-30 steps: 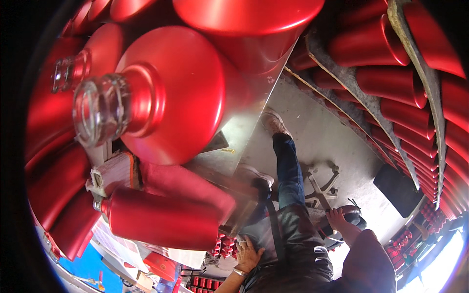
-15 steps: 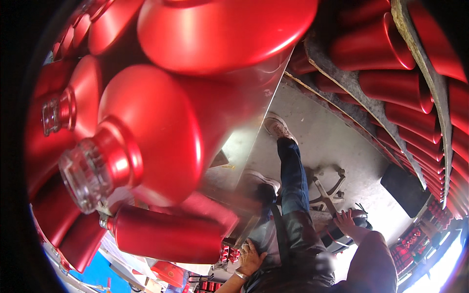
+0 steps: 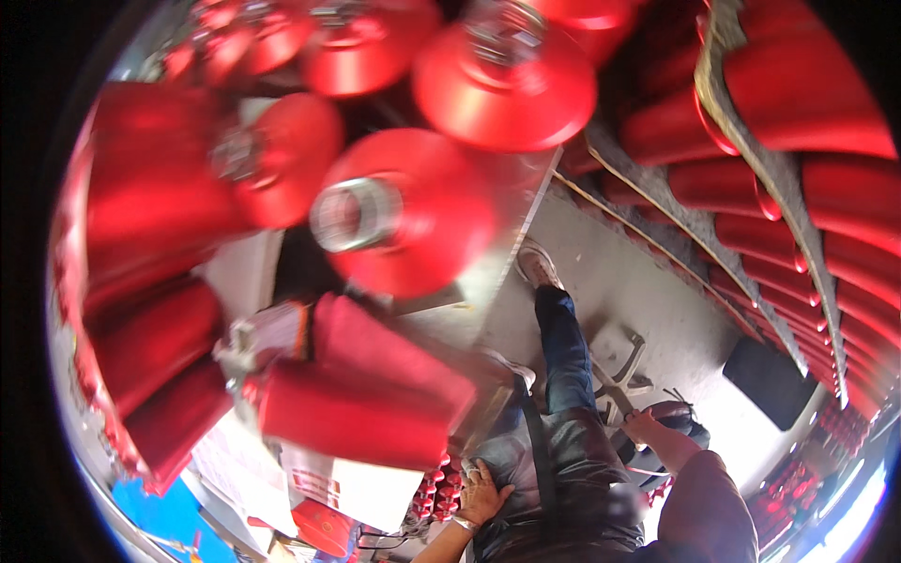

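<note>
My left hand (image 3: 481, 494) lies against the dark fabric over my left thigh, holding nothing, fingers apart. A light band circles that wrist. On the right, my right hand (image 3: 642, 428) is closed at the near end of a chair (image 3: 618, 375) with a star-shaped base; what exactly the fingers wrap is partly hidden. A black bag-like or padded shape (image 3: 678, 422) sits beside that hand. Large red bottle-shaped pieces with clear ribbed necks fill the upper left, among them one close red bottle (image 3: 422, 216). Another red bottle (image 3: 357, 413) lies sideways below it.
Racks of stacked red tapered pieces (image 3: 788, 244) with rough-edged dark dividers (image 3: 770, 122) line the right side. A black flat panel (image 3: 770, 380) lies on the grey floor (image 3: 601, 244). White paper (image 3: 366, 493) and a blue surface (image 3: 178, 525) show at lower left.
The view has shifted, and the red bottles on the left look smaller and farther off. My right hand and the chair have moved slightly left together. My left hand stays on my thigh.
</note>
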A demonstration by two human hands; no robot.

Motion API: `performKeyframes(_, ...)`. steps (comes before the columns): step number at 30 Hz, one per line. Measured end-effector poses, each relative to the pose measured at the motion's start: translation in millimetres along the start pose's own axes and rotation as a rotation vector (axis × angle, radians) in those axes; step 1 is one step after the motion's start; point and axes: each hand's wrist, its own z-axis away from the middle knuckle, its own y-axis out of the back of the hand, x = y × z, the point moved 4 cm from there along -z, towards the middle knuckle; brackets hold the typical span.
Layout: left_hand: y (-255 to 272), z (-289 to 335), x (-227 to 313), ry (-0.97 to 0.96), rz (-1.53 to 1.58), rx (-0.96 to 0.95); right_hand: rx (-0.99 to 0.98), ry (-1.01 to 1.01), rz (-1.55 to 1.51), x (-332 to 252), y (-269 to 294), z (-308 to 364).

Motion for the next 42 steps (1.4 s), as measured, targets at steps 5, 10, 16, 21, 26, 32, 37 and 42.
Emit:
performKeyframes(5, -11, 7, -10, 0.043, 0.173, -0.039, -0.271, -0.124, -0.030, 15, 109, 1)
performKeyframes(10, -21, 9, -29, 0.046, 0.473, 0.036, -0.309, -0.118, 0.052, 11, 228, -5)
performKeyframes(16, -26, -9, -50, 0.056, 1.010, 0.203, -0.337, -0.087, 0.194, 12, 345, -28)
performKeyframes(21, -37, -24, -43, 0.293, 1.445, 0.416, -0.406, -0.112, 0.196, 52, 382, -3)
performKeyframes(26, -32, -41, -29, 0.451, 1.447, 0.567, -0.424, -0.137, 0.152, 95, 399, 17)
performKeyframes(32, 25, -46, -38, 0.293, 1.108, 0.899, -0.213, -0.091, 0.046, 71, 464, -18)
performKeyframes(37, 6, -104, -38, 0.371, 1.225, 0.907, 0.037, 0.019, -0.104, 33, 511, -53)
performKeyframes(42, -88, -176, -42, 0.398, 1.641, 0.742, 0.106, 0.031, -0.144, 50, 484, -54)
